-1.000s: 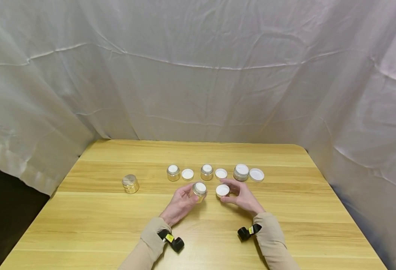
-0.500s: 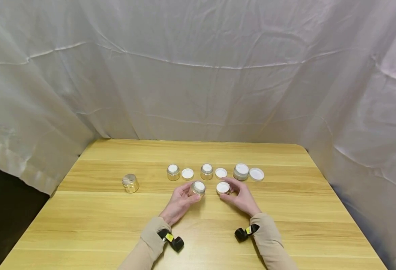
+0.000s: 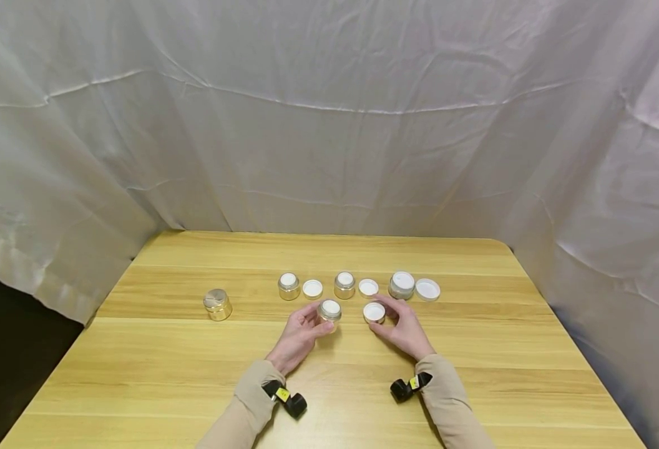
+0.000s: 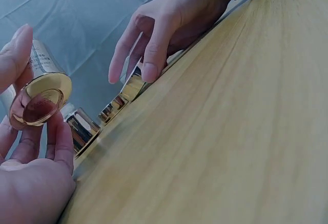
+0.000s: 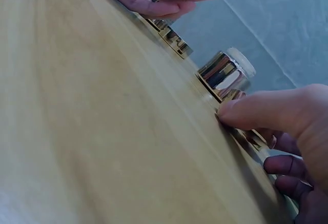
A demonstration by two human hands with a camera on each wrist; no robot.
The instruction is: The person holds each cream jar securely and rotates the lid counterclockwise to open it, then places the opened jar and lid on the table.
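In the head view my left hand point(image 3: 297, 338) grips a small gold jar point(image 3: 330, 310) with its lid off and a white disc facing up. The left wrist view shows that jar's shiny gold base point(image 4: 43, 98) raised above the table, tilted, with printed text on its side. My right hand point(image 3: 407, 330) pinches a round lid point(image 3: 374, 312) by its edges, white inside up, right at the tabletop. In the left wrist view the gold rim of this lid point(image 4: 134, 84) shows under the right fingertips.
Behind the hands stand two lidless gold jars point(image 3: 289, 287) and a wider jar point(image 3: 402, 287), each with an upturned white-lined lid point(image 3: 312, 289) to its right. A lidded gold jar point(image 3: 218, 305) stands at left. Grey curtains point(image 3: 329, 156) surround the wooden table point(image 3: 138, 374).
My right hand has shifted slightly with the lid, which sits a little farther from me and to the right. The jar in my left hand has moved slightly left, showing less of its side.
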